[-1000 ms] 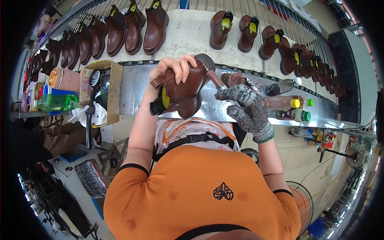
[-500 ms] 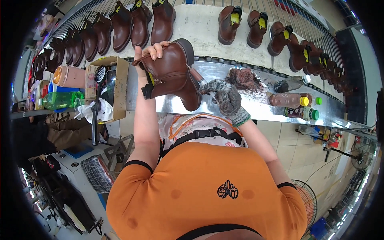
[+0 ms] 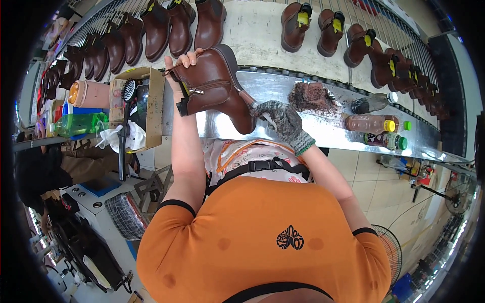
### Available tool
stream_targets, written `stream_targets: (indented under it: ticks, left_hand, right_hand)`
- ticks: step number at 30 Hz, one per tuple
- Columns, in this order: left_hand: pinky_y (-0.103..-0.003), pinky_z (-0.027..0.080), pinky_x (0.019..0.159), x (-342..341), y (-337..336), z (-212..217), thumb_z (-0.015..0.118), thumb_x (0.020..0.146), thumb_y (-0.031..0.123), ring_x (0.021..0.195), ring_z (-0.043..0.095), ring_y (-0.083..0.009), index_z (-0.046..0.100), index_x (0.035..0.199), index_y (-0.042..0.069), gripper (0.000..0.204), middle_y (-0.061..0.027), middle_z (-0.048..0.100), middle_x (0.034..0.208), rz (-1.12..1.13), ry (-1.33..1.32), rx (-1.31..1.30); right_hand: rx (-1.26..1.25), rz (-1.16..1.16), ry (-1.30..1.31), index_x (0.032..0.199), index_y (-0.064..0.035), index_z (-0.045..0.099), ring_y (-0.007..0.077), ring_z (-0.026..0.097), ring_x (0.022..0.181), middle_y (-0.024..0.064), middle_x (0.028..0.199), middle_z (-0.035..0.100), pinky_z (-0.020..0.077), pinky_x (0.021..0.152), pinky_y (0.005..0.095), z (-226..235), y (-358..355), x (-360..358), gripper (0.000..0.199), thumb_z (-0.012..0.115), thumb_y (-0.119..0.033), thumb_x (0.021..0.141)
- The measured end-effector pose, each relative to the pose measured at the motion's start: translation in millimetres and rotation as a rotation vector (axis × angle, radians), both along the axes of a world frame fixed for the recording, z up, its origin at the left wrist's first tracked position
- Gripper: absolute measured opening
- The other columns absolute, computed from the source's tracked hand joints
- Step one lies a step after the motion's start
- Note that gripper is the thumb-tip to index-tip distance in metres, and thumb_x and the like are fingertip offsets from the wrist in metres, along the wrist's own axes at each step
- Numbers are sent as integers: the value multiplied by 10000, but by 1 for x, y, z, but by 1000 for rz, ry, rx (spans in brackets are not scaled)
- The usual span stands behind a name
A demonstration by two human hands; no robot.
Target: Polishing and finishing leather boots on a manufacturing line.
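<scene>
1. The left hand (image 3: 178,68) is bare. It grips the top opening of a brown leather ankle boot with a side zip (image 3: 214,83), with the fingers curled over the edge.
2. The right hand (image 3: 283,118) wears a grey knitted glove. It is closed around something thin right by the boot's toe and sole (too small to tell what it is).
3. The boot is held up between the two hands, just above the shiny metal desk (image 3: 283,96). Its top is on the left hand's side and its toe points down toward the right hand. The sole faces away from the person.
4. A dark brown crumpled rag (image 3: 313,97) lies on the desk, just past the right hand.
5. Three plastic bottles with coloured caps (image 3: 376,123) lie further along the desk on the right.
6. An open cardboard box (image 3: 151,103) sits at the left end of the desk, near the left arm. A black brush (image 3: 129,91) and a white cloth (image 3: 118,136) are in it.
7. A row of brown boots (image 3: 166,28) rests on the pale belt behind the desk, well apart from the hands.
</scene>
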State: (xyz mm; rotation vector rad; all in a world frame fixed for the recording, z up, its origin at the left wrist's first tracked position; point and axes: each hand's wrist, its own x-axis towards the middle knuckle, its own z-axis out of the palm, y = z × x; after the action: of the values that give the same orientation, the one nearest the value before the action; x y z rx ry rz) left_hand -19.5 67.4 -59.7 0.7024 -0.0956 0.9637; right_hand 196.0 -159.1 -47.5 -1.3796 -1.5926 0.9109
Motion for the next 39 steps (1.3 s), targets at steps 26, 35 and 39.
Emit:
stream_targets:
  ticks: [26,35,39]
  left_hand:
    - [-333,458,786,29,33,-24,254,924,580,770,588,-242,595,758,-2,694,-117,608,749,646,541,-171]
    - [-445,404,728,23,18,-32,325,883,634,820,559,-421,523,938,-45,710,-254,578,813,1109,1286,537]
    - [-494,419,724,1,1,-26,418,871,572,844,566,-465,524,1069,-23,636,-268,609,844,1153,1431,640]
  right_hand:
    - [-379,-250,872,989,-14,620,117,554,622,120,842,648,450,562,220,-68,-63,31,582,344,-522,911]
    - [-548,-507,1204,985,1,621,95,494,498,136,786,641,362,410,171,-47,-66,22,848,249,-746,829]
    - [-479,-631,1003,971,-23,646,66,467,461,74,738,647,310,390,152,-12,-61,18,809,272,-729,842]
